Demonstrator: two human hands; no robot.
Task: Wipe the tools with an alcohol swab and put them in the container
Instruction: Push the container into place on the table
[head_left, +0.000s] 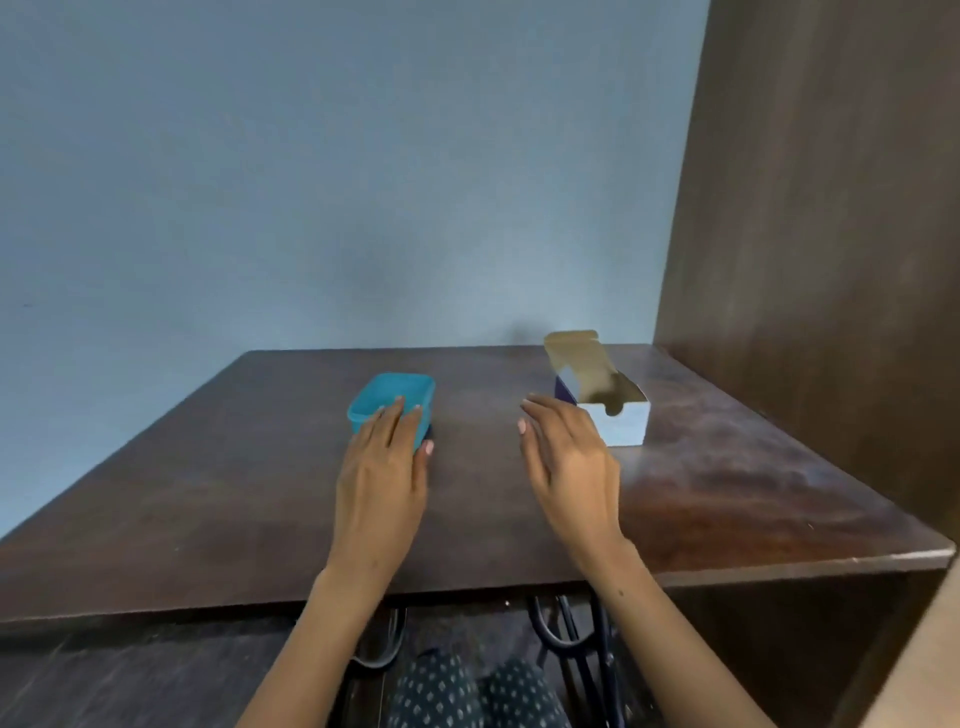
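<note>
A teal plastic container (397, 397) with its lid on stands on the dark wooden table (234, 467), left of centre. My left hand (387, 457) rests on its near side, fingers over the lid edge and thumb against its right side. An open cardboard box (608, 395), white outside with its brown flap up, stands to the right. My right hand (569, 457) hovers just left of the box, fingers spread and holding nothing. No tools or swab show in view.
A blue wall rises behind the table. A tall brown wooden panel (821, 234) closes off the right side. Beneath the near table edge I see dark metal chair legs (576, 639) and patterned trousers (467, 691).
</note>
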